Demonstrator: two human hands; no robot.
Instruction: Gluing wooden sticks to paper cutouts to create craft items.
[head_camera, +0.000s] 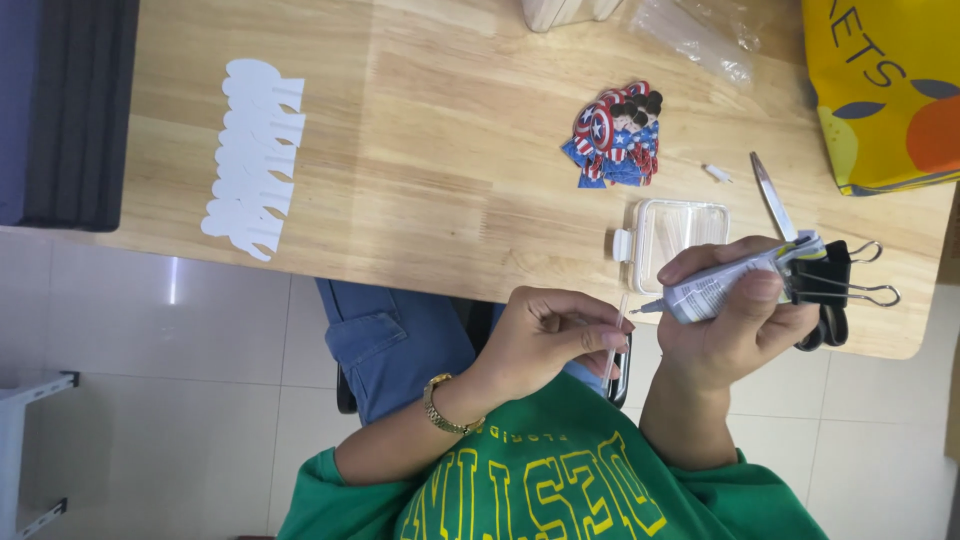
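Between the two hands, just off the counter's near edge, a thin pale stick (613, 335) meets the nozzle of a glue tube (722, 282). The left hand (545, 335) has its grip closed on the stick, thumb and fingertips pinching it near the lower end so the upper end stands free, close to the nozzle tip. The right hand (735, 335) has its grip wrapped shut around the tube, thumb on top and fingers beneath, nozzle pointing left toward the stick; held so, a squeeze would send glue onto the stick's end. Black binder clips (835, 285) clamp the tube's rolled tail, which looks meant to keep the contents pushed forward.

On the counter (450, 150), just beyond the tube, lies a small clear box (680, 235) with a white latch on its left side; pale sticks seem to lie inside, though I cannot tell how many. A metal blade or file (772, 195) lies just right of it. Farther off sits a pile of red, white and blue cutouts (618, 135), and well to the left a row of white cutouts (255, 155) overlapped in a line. A clear plastic bag (695, 35) and a yellow bag (885, 90) lie at the far edge.
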